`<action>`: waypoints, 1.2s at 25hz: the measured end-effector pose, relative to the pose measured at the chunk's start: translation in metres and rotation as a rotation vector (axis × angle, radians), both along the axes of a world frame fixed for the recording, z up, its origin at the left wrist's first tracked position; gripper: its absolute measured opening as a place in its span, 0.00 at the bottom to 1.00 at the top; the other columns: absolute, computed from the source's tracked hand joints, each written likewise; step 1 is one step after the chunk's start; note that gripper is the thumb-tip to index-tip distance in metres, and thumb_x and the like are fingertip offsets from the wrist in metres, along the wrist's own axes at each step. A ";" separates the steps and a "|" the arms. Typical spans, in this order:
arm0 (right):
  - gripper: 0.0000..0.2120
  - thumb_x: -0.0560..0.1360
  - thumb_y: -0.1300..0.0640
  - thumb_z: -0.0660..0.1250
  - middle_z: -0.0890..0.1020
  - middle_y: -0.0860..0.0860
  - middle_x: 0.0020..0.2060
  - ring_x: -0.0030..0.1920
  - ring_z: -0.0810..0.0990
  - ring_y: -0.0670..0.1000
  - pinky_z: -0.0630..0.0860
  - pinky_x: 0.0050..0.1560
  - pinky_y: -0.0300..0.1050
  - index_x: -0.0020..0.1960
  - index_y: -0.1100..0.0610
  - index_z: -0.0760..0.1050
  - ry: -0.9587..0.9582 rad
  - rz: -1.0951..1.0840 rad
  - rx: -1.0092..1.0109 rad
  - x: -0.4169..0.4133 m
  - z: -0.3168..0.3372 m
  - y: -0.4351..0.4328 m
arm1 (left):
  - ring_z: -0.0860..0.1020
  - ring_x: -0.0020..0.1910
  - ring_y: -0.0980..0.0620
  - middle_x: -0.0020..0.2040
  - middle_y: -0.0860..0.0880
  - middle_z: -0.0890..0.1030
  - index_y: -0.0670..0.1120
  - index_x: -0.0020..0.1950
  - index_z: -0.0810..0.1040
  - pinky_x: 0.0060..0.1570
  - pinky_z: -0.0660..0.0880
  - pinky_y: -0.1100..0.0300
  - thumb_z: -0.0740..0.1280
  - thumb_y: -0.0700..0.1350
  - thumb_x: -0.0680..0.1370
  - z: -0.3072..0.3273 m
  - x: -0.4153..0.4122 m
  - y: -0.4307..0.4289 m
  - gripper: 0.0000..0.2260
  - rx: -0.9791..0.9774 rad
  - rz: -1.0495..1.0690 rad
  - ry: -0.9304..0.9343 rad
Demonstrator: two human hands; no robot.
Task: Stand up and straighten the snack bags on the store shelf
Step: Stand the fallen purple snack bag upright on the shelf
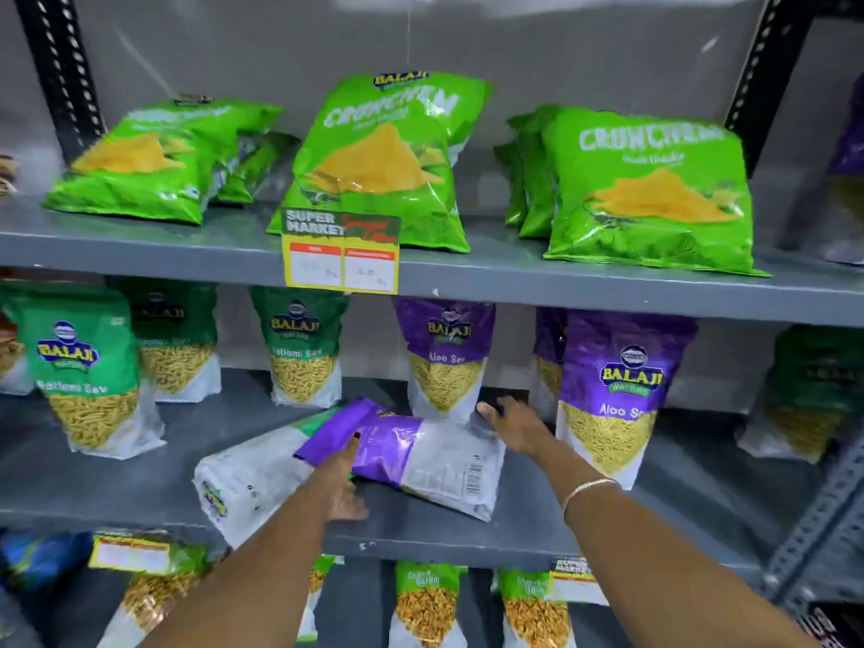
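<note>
- Head view: your left hand (pixel 343 479) grips fallen purple bag (pixel 421 451); right hand (pixel 514 427) flat on it.
- Readable: Crunchem bag (pixel 378 156), Balaji Aloo Sev bag (pixel 617 390), Super Market tag (pixel 341 250).
- Surface: grey metal shelf (pixel 561 530).

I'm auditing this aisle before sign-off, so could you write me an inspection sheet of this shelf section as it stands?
Surface: grey middle shelf, two bags lying flat.
Job's things: purple bag lies back-up across a white-backed bag; Aloo Sev bag stands upright.
Clutter: nothing seen.
Grips: left hand touches the purple bag, hold unclear; right hand open by its bottom end.
Cables: nothing seen.
Surroundings: Crunchem bags lean on the shelf above; price tag on its edge.
</note>
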State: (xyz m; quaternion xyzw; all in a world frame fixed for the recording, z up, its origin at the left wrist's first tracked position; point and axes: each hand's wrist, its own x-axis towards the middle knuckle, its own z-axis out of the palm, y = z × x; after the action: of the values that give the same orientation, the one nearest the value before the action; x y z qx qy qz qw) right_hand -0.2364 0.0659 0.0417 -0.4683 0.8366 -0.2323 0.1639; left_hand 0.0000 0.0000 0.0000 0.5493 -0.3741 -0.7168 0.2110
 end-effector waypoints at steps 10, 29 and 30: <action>0.11 0.72 0.52 0.69 0.69 0.48 0.32 0.30 0.68 0.43 0.65 0.24 0.34 0.43 0.56 0.69 -0.413 0.189 0.196 -0.032 -0.024 -0.030 | 0.74 0.63 0.38 0.57 0.36 0.77 0.41 0.68 0.67 0.67 0.64 0.43 0.59 0.53 0.78 0.000 -0.049 -0.022 0.22 0.030 0.358 0.197; 0.32 0.57 0.63 0.79 0.76 0.60 0.57 0.58 0.75 0.59 0.73 0.57 0.50 0.55 0.63 0.66 -0.393 -0.141 -0.274 0.002 -0.069 -0.017 | 0.79 0.20 0.60 0.22 0.50 0.81 0.40 0.43 0.78 0.40 0.77 0.63 0.72 0.42 0.71 0.064 -0.077 -0.067 0.06 -0.646 -0.136 0.099; 0.31 0.58 0.63 0.79 0.76 0.60 0.57 0.58 0.75 0.59 0.73 0.57 0.50 0.53 0.62 0.66 -0.389 -0.147 -0.271 0.002 -0.070 -0.018 | 0.79 0.20 0.60 0.22 0.51 0.81 0.44 0.40 0.78 0.38 0.77 0.65 0.72 0.41 0.71 0.063 -0.077 -0.066 0.04 -0.653 -0.124 0.129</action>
State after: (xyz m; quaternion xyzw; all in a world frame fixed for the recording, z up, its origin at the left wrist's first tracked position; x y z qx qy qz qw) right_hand -0.2346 0.0481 -0.0283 -0.3703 0.7823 -0.4395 0.2402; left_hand -0.0768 -0.0657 0.0628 0.3824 -0.6024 -0.6039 0.3552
